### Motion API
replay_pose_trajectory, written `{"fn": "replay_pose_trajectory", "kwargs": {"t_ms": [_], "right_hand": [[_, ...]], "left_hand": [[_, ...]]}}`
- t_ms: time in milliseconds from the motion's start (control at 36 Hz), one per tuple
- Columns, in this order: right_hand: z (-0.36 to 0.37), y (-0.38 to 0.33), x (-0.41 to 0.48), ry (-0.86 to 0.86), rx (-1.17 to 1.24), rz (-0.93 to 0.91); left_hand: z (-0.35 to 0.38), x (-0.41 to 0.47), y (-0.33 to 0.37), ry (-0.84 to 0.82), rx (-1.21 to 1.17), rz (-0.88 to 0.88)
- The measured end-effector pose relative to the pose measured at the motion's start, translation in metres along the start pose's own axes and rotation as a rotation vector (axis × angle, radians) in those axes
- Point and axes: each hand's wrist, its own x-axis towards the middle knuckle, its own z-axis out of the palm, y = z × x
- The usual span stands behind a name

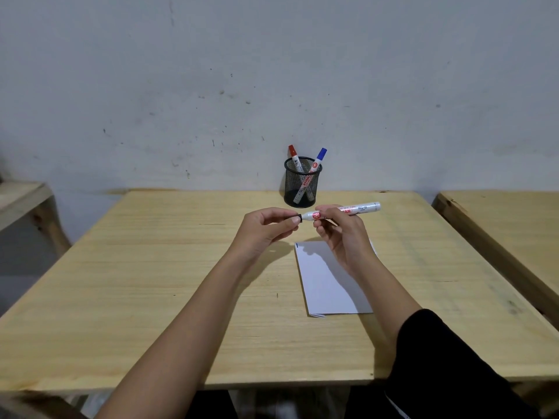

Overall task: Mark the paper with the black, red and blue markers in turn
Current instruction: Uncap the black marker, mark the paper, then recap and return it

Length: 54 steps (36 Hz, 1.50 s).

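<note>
A white-bodied black marker (361, 208) is held level above the table, just in front of the pen cup. My right hand (338, 229) grips its barrel. My left hand (269, 226) pinches the black cap (299, 218) at the marker's left end; the cap is mostly hidden by my fingers. Below my hands lies a white sheet of paper (328, 285) with a short dark mark (297, 245) at its far left corner. A red marker (294, 155) and a blue marker (318, 160) stand in the black mesh cup (302, 186).
The wooden table (151, 267) ends at a grey wall behind the cup. Another wooden table (508, 222) stands to the right and a wooden piece of furniture (21, 198) to the left.
</note>
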Motion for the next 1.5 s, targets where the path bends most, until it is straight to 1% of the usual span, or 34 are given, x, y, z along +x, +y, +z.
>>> {"fn": "replay_pose_trajectory", "kwargs": {"t_ms": [167, 361, 556, 639, 694, 750, 833, 889, 944, 1056, 1139, 1222, 1306, 1389, 1500], "right_hand": [[0.002, 0.003, -0.002, -0.014, 0.029, -0.028], [0.007, 0.006, -0.005, -0.048, 0.004, -0.043], [0.005, 0.008, -0.004, -0.073, 0.018, -0.083], [0.002, 0.010, -0.004, -0.100, -0.044, -0.080], [0.000, 0.007, -0.004, -0.126, -0.091, -0.074], [-0.003, 0.002, -0.003, -0.137, -0.117, -0.073], [-0.010, -0.005, 0.000, -0.081, -0.027, -0.084], [-0.018, -0.010, 0.002, -0.057, -0.009, -0.107], [-0.025, -0.013, 0.003, -0.083, -0.098, -0.127], [-0.031, -0.015, 0.005, -0.154, -0.460, -0.208], [-0.026, -0.016, 0.009, -0.203, -0.671, -0.235], [-0.018, -0.014, 0.014, -0.211, -0.863, -0.293], [-0.010, -0.014, 0.022, -0.223, -0.962, -0.338], [-0.004, -0.018, 0.032, -0.215, -0.981, -0.367], [-0.002, -0.029, 0.051, -0.197, -1.003, -0.381]], "left_hand": [[0.003, -0.001, 0.000, 0.036, -0.024, 0.032], [0.000, -0.004, 0.002, 0.000, -0.031, 0.026], [0.002, -0.002, 0.006, 0.003, 0.037, 0.063], [-0.002, -0.003, 0.005, 0.013, 0.125, 0.065], [-0.003, -0.005, 0.003, 0.024, 0.143, 0.077], [-0.003, -0.006, 0.003, 0.043, 0.123, 0.090], [-0.009, -0.004, 0.005, 0.068, 0.062, 0.088], [-0.015, -0.002, 0.008, 0.079, 0.021, 0.078], [-0.021, 0.000, 0.012, 0.087, -0.013, 0.073], [-0.023, 0.007, 0.021, 0.127, -0.057, 0.106], [-0.015, 0.016, 0.032, 0.140, -0.018, 0.164], [-0.003, 0.027, 0.043, 0.125, 0.067, 0.230], [0.006, 0.040, 0.052, 0.089, 0.202, 0.277], [0.011, 0.054, 0.058, 0.072, 0.353, 0.300], [0.012, 0.071, 0.061, 0.064, 0.403, 0.322]]}}
